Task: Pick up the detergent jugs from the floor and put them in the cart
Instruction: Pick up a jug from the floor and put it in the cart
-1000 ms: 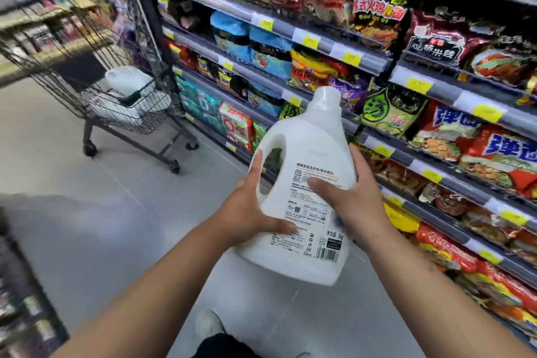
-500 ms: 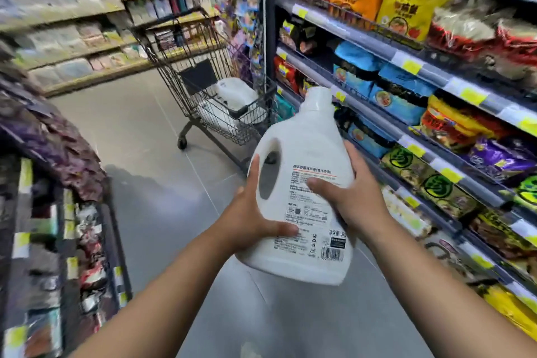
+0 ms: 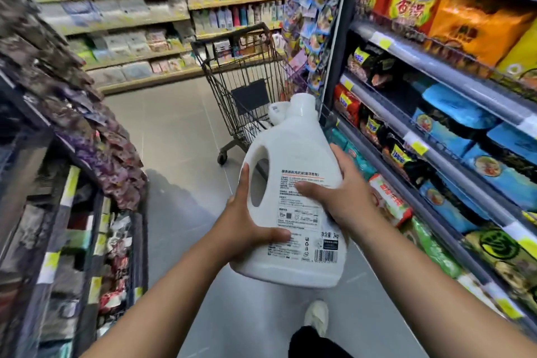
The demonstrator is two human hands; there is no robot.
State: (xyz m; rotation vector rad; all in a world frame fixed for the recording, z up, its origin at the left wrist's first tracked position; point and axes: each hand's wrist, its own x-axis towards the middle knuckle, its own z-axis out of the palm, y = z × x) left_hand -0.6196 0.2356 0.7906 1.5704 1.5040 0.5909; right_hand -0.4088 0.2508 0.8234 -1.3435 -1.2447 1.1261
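Note:
I carry a large white detergent jug (image 3: 293, 160) in front of me, its printed back label facing me and its cap tilted away. My left hand (image 3: 247, 229) grips its lower left side beside the handle hole. My right hand (image 3: 340, 195) grips its right side, thumb across the label. Straight ahead stands the wire shopping cart (image 3: 247, 73), and another white jug (image 3: 276, 113) lies in its basket, mostly hidden behind the jug I hold.
Snack shelves (image 3: 436, 96) run along the right of the aisle, a lower rack of packets (image 3: 72, 113) along the left. More shelving (image 3: 145, 23) crosses the far end. Grey floor (image 3: 174, 131) lies between me and the cart. My shoe (image 3: 316, 317) shows below.
The view has swung left and I have walked forward: the cart went from the far left to straight ahead and is nearer. Both hands keep the same hold on the jug.

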